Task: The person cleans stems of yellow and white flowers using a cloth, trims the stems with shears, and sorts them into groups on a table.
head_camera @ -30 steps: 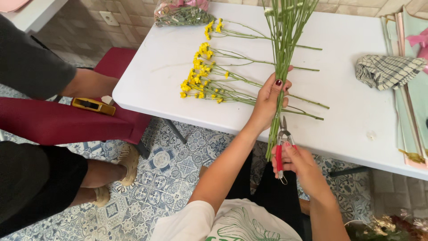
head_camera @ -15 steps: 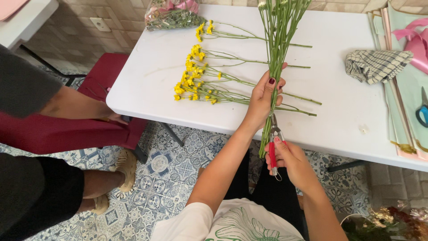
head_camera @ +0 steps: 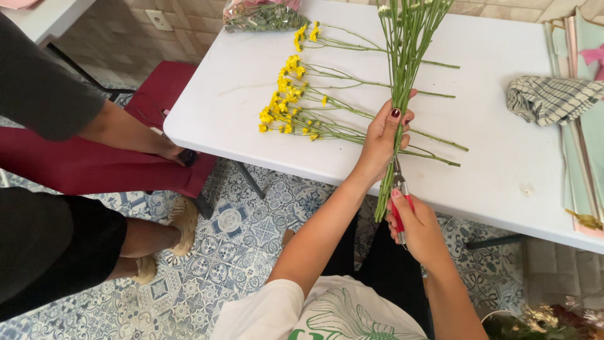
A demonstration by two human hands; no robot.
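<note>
Fingers of the left hand (head_camera: pixel 380 141) wrap tight around a bunch of long green flower stems (head_camera: pixel 402 75) at frame centre, steadying them upright over the white bench (head_camera: pixel 503 157) edge, while the right hand (head_camera: pixel 418 230) squeezes red-handled garden shears (head_camera: pixel 399 201) near their lower ends.

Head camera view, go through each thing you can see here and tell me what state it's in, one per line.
Left hand: closed around the bunch of green stems, holding it upright.
Right hand: gripping the red-handled shears, blades at the stems.
Yellow flowers: lying flat on the white table, spread out.
Checked cloth: crumpled.
Wrapping paper sheets: stacked flat.
Wrapped flowers: still in plastic.
</note>
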